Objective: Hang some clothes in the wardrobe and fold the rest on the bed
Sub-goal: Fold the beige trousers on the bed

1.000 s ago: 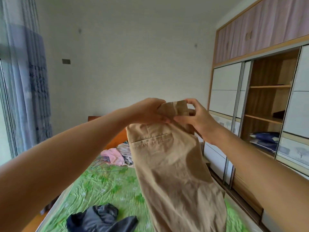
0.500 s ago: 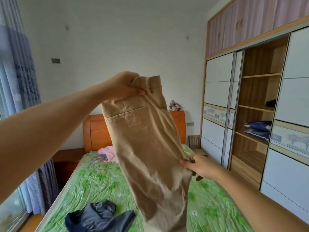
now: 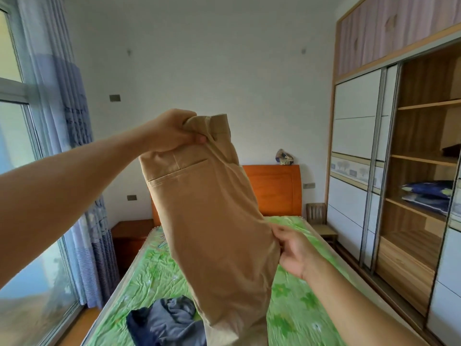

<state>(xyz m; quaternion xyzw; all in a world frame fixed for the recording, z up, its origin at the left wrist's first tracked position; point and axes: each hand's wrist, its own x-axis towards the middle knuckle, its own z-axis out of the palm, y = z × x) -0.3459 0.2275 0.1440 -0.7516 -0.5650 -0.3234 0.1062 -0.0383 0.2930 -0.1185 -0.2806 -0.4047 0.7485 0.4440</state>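
Overhead, left hand (image 3: 172,132) grips khaki trousers' (image 3: 214,221) waistband; right hand (image 3: 295,253) pinches their edge.

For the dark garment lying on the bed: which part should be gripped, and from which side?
Probably pinch one of the raised grey folds atop the dark garment, coming from above and the left of the view. It lies crumpled in a heap on the bed, so no hem or collar shows, and the trousers hang before its right side.

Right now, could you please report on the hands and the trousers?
Left hand grips khaki trousers at waistband. Right hand pinches side edge. Dark garment on bed below.
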